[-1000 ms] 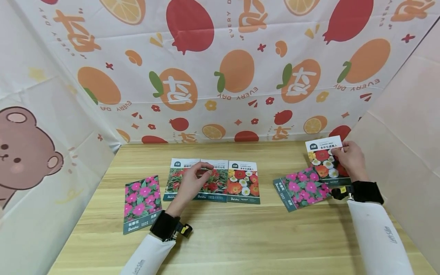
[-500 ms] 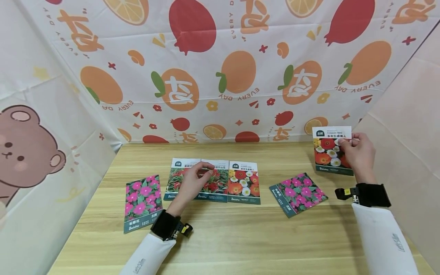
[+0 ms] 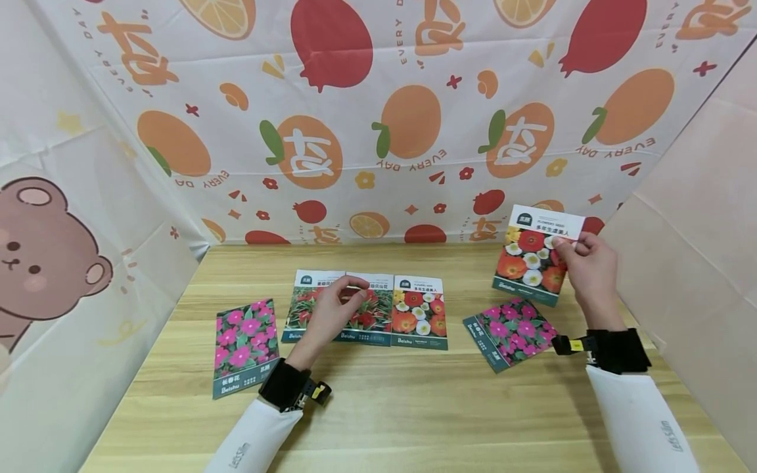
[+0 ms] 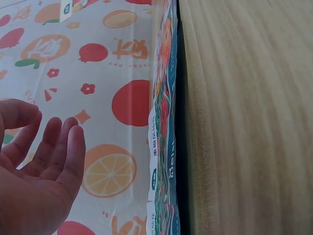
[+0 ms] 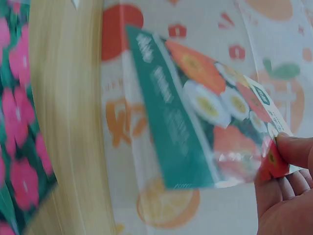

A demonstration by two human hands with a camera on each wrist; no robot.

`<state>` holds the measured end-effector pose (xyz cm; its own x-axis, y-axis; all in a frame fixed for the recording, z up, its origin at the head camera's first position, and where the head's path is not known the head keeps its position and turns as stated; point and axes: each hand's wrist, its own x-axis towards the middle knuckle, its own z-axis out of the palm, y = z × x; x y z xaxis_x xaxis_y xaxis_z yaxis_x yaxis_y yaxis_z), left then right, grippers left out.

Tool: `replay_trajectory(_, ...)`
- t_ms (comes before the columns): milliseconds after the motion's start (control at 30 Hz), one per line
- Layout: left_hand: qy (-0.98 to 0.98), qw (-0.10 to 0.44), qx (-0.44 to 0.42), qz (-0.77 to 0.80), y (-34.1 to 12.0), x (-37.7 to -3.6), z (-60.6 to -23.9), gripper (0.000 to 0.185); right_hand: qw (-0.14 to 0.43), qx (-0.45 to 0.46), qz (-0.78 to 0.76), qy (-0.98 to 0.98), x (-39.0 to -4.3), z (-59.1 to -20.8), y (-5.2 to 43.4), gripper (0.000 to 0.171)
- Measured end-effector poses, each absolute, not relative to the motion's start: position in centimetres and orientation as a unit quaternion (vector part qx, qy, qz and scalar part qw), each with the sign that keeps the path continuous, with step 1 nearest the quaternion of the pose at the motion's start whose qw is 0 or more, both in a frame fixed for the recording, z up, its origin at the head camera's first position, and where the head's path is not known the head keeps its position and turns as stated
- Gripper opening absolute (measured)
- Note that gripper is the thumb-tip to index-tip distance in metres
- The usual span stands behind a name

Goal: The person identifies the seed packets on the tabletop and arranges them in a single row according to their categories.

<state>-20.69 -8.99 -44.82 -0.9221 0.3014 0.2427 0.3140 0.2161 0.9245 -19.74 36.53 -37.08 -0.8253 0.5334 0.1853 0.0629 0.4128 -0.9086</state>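
In the head view my right hand (image 3: 593, 269) pinches a flower seed packet (image 3: 535, 253) by its right edge. Red, orange and white blooms show on its front, tilted above the table. Thumb in front, fingers behind: the right wrist view shows this grip on the packet (image 5: 220, 115). Just below it lies a pink-flower packet (image 3: 514, 332), turned at an angle. My left hand (image 3: 331, 315) hovers over two red-flower packets (image 3: 369, 315), fingers loosely bent and nothing in them. The left wrist view shows that hand (image 4: 44, 176) apart from the packets' edges.
A second red-and-white poppy packet (image 3: 420, 314) lies at the right end of the middle row. Another pink-flower packet (image 3: 245, 348) lies at the left of the wooden table (image 3: 414, 414). A fruit-print cloth (image 3: 408, 184) hangs along the table's back edge.
My right hand has lifted the poppy packet off the pink-flower packet, swung right, then come back left with it. The pink packet has shifted slightly left. My left hand stays put.
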Motion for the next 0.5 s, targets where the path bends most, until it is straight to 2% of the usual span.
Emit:
replay_trajectory(100,-0.783,0.011,-0.2,-0.589,-8.9,-20.7,-44.7,0.02,0.218,-0.15,0.537,-0.801,-19.7,-37.4,34.7,0.033)
replay_trajectory(267,-0.776,-0.009,-0.192,-0.6,-8.7,-20.5,-44.3,0.023,0.181,-0.11,0.559,-0.802,-19.8,-37.9,31.1,0.042)
replay_trajectory(500,-0.755,-0.034,-0.194,-0.626,-8.1,-19.7,-43.0,0.024,0.138,-0.055,0.589,-0.794,-20.4,-39.0,26.6,0.039)
